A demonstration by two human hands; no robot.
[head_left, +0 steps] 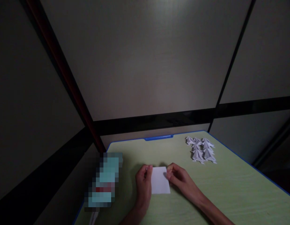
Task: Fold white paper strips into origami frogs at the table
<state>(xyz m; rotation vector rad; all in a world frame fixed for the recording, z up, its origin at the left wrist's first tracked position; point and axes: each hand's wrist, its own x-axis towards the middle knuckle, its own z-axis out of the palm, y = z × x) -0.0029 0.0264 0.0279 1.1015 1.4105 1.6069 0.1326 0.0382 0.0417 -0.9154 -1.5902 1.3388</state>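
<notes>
A white sheet of paper (160,182) lies flat on the pale green table (229,187), near its middle. My left hand (144,182) pinches the sheet's upper left corner with curled fingers. My right hand (177,177) pinches the upper right corner the same way. Both forearms reach in from the bottom edge of the view.
Several folded white paper figures (201,149) sit in a cluster at the table's far right. A blurred teal and red object (105,181) rests at the left edge. The table has a blue rim (159,137). Dark wall panels stand behind it.
</notes>
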